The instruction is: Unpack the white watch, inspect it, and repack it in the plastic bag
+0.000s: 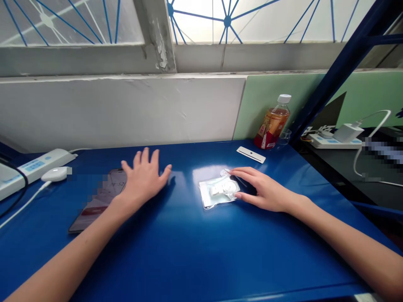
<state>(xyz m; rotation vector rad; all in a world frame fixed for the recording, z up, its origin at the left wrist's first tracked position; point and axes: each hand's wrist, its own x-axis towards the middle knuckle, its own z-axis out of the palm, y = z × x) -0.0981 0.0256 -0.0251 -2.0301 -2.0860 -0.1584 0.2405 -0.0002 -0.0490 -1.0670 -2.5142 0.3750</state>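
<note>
My left hand (143,176) is open with spread fingers, held over the blue table beside a dark phone (91,214), and part of the phone lies behind my wrist. My right hand (264,188) has its fingers stretched out and its thumb apart from them. Its fingertips reach the right edge of a clear plastic packet (208,197), which lies flat on the table. White items show through the glossy plastic, their kind unclear. Whether the fingertips press on the packet or only meet its edge is hard to see.
A white card strip (251,154) lies behind my right hand, near a drink bottle (273,123) with a white cap. At left are a power strip (47,161) and a white cabled charger (56,174). A blue metal post (333,75) slants up at right.
</note>
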